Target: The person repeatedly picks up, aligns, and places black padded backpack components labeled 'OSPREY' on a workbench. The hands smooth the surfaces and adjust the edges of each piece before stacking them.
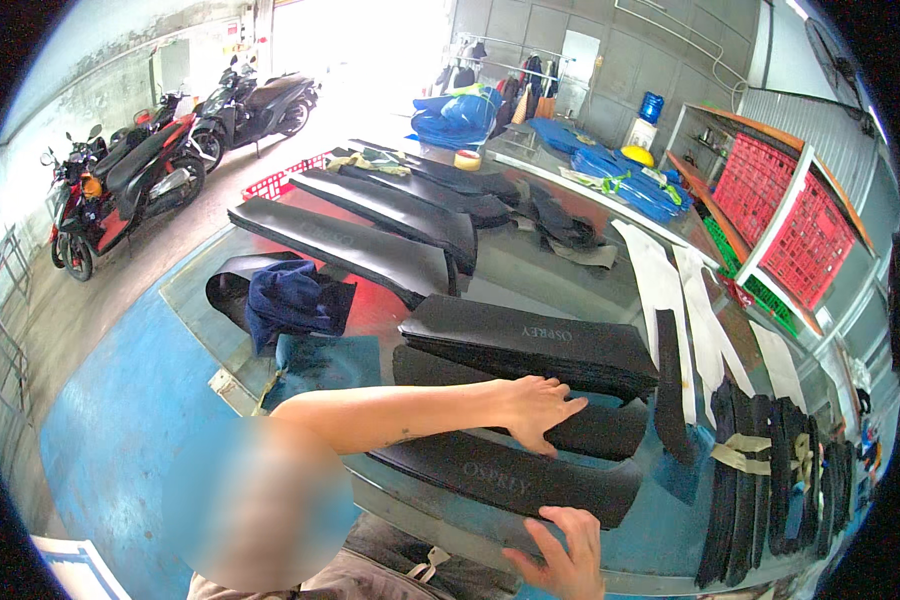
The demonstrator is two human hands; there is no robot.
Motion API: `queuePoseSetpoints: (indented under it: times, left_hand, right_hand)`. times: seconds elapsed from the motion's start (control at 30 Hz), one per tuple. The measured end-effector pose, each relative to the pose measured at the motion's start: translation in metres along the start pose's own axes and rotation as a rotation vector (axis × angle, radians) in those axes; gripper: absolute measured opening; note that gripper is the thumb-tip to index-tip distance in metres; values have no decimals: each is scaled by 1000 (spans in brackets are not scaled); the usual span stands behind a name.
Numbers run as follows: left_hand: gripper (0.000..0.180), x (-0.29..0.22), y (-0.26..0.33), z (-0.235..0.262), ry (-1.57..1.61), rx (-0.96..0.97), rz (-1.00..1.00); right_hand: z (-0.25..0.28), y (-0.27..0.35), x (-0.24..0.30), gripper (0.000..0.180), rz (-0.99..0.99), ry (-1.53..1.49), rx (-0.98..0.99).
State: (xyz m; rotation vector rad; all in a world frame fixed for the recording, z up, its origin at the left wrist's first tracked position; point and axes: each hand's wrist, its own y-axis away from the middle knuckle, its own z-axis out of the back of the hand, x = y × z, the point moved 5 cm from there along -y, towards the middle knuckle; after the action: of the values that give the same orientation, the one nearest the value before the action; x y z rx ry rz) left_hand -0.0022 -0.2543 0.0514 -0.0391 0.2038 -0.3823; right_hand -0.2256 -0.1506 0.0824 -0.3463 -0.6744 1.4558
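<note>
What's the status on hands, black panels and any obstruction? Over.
Left hand open, over middle black panels. Right hand open, at nearest printed panel stack's edge. Left forearm crosses middle panels.

In front of you, the bench point(525, 275) carries stacks of black panels point(530, 345), white strips point(653, 275) toward your right, a narrow black strip point(672, 390) near them, and, farther right, black bundles point(730, 510) wrapped with beige bands point(745, 450)

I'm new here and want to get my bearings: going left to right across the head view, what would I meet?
Red-and-black motorbike, navy cloth, stack of black panels just beyond the left hand, single narrow black strip, bundled black strips with pale bands.
</note>
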Motion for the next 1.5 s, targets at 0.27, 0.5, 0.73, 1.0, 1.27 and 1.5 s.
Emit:
queuePoseSetpoints:
  times: [0.27,0.5,0.73,1.0,1.27,1.5]
  left_hand:
    - [108,7,-22,-11,27,117,165]
    - [110,2,-27,-4,48,183,229]
    - [96,18,-26,-20,108,147,182]
    - [98,9,-29,-8,138,172,200]
    - [87,24,-29,-5,335,101,271]
    - [63,26,-41,4,379,207,307]
  right_hand:
    - [27,43,-42,61,-240,61,-175]
    - [56,26,-68,66,-279,118,-239]
    - [58,1,-170,97,-840,-407,-264]
    - [36,11,-287,96,-1044,34,187]
    - [13,25,-290,87,-1048,-48,-36]
    - [7,30,-290,83,-1091,-349,33]
